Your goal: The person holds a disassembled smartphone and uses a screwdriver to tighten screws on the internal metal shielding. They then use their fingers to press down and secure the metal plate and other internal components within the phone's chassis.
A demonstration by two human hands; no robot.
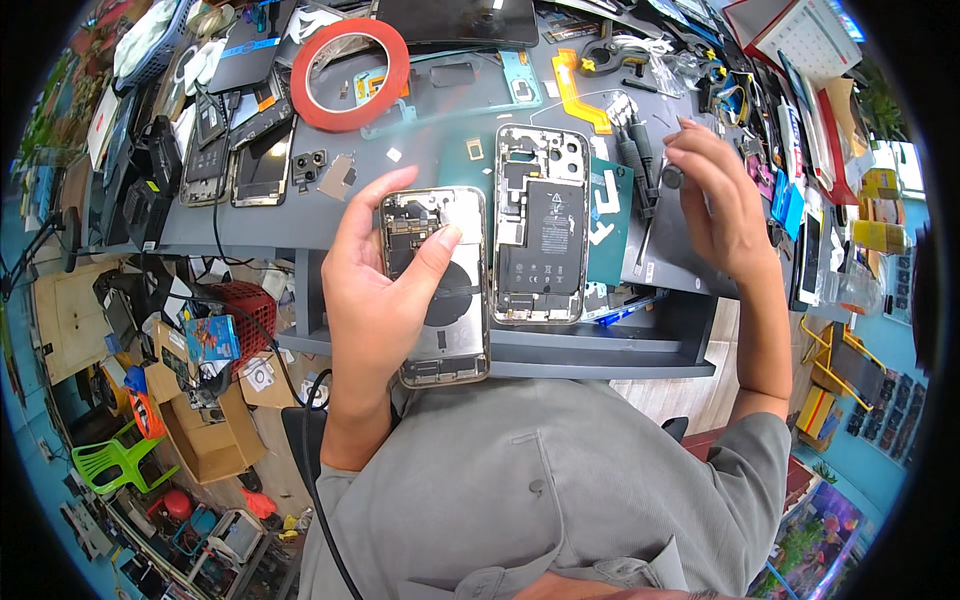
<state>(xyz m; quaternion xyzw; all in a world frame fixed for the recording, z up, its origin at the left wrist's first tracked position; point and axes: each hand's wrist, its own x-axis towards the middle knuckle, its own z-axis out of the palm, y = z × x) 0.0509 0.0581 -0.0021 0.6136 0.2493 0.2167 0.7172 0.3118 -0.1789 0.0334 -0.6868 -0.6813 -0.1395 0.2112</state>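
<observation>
My left hand [375, 290] grips an opened phone [450, 330], its thumb across the upper metal plate and its fingers behind the left edge. A dark round coil and circuit parts show inside it. Just to the right, a second opened phone [555, 225] with a large black battery lies at the desk's front edge, partly over the open drawer. My right hand [725, 195] is raised to the right of it, fingers curled at the dark round end of a screwdriver [671, 178]. The screwdriver's thin shaft points down toward the desk. Part of the grip is hidden.
A red tape roll [350, 75] lies behind the phones. More opened phones [262, 172] sit at the left. Dark screwdrivers [632, 160] and an orange flex cable [578, 92] lie beyond the green mat [610, 245]. Below, the drawer [640, 352] stands pulled out.
</observation>
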